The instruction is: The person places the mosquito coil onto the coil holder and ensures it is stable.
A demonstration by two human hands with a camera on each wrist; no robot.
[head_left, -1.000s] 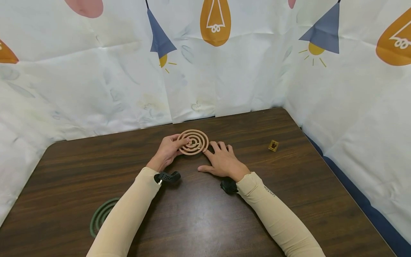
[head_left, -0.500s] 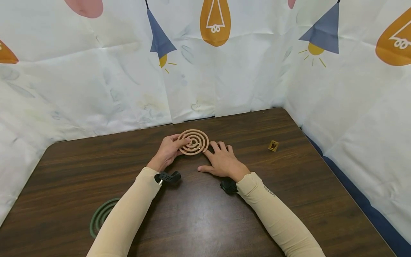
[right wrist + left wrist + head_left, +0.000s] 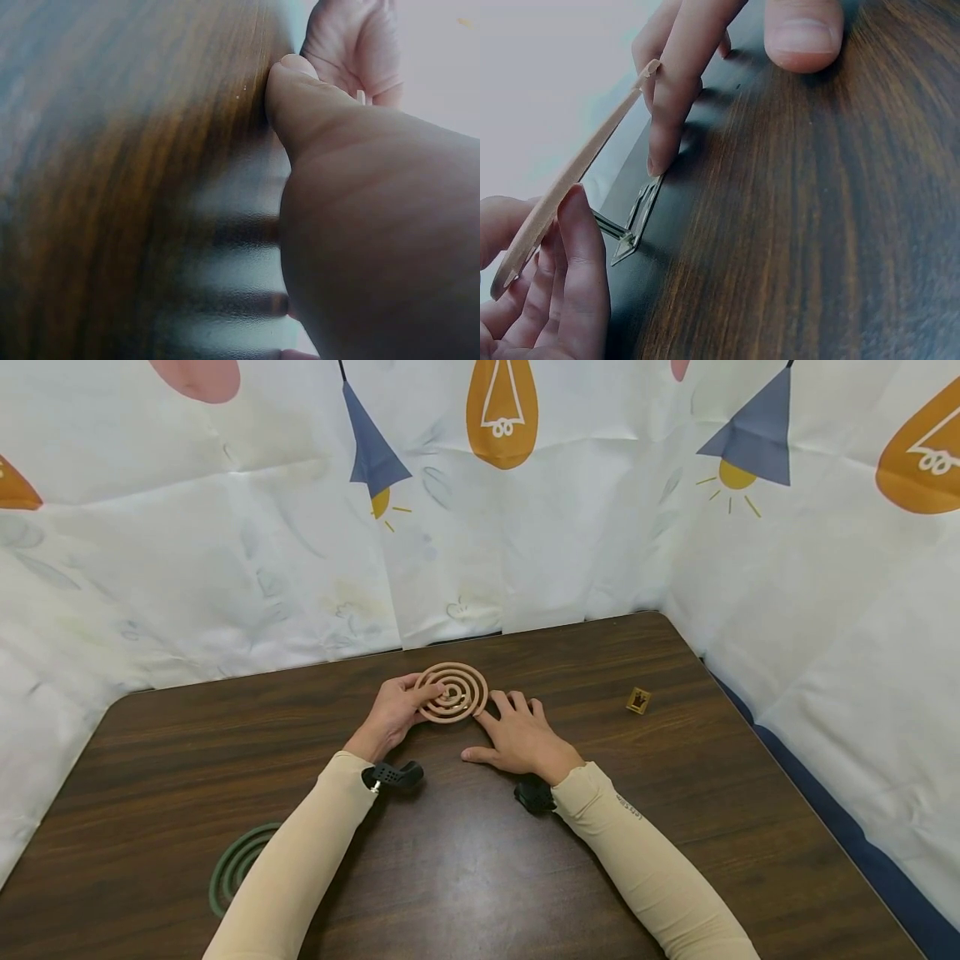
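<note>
My left hand pinches a tan mosquito coil near the table's far side, thumb on its near face. In the left wrist view the coil stands tilted, seen almost edge-on. A thin metal stand has its flat base on the table and a prong reaching up towards the coil. Left fingers hide where prong and coil come together. My right hand lies with fingers spread on the table, right of the coil; its index fingertip touches the stand's far end. In the right wrist view the stand is hidden.
On the dark wooden table, a green mosquito coil lies at the near left, partly covered by the left sleeve. A small gold square piece lies at the right. A printed white curtain hangs behind the table.
</note>
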